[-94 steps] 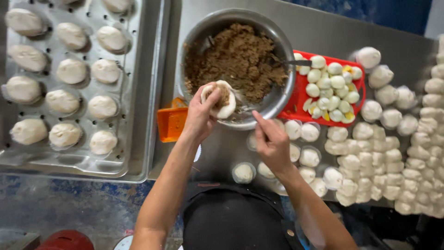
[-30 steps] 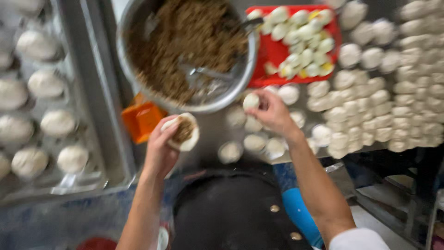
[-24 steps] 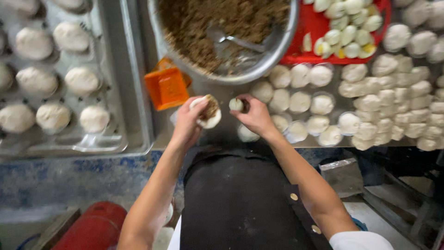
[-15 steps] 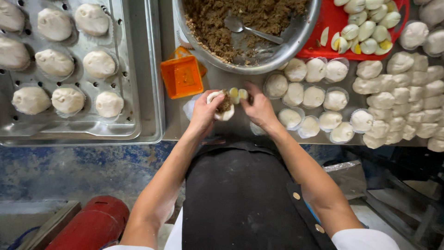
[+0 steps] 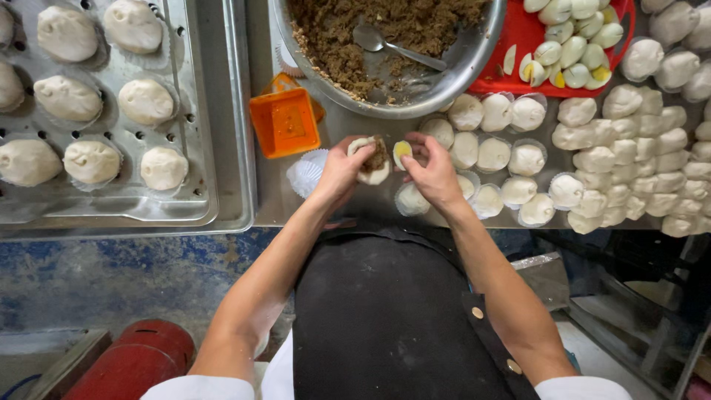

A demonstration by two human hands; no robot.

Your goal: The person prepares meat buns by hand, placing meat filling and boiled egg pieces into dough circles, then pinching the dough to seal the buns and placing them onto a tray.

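My left hand (image 5: 339, 172) cups a flattened round of white dough (image 5: 370, 161) with brown filling heaped in its middle. My right hand (image 5: 433, 172) pinches a piece of boiled egg (image 5: 402, 151), yellow yolk showing, right beside the filled dough. Both hands hover over the steel counter near its front edge, just below the big metal bowl of brown filling (image 5: 385, 37) with a spoon (image 5: 396, 46) lying in it.
A perforated metal tray (image 5: 204, 148) with several shaped buns fills the left. An orange square cup (image 5: 284, 122) and white paper liners (image 5: 305, 174) sit by my left hand. A red tray (image 5: 518, 33) of egg pieces and many dough balls (image 5: 629, 141) lie right.
My right hand picked an egg piece from the counter area and brought it to the filled dough in my left hand. The view shifted downward, toward my apron.
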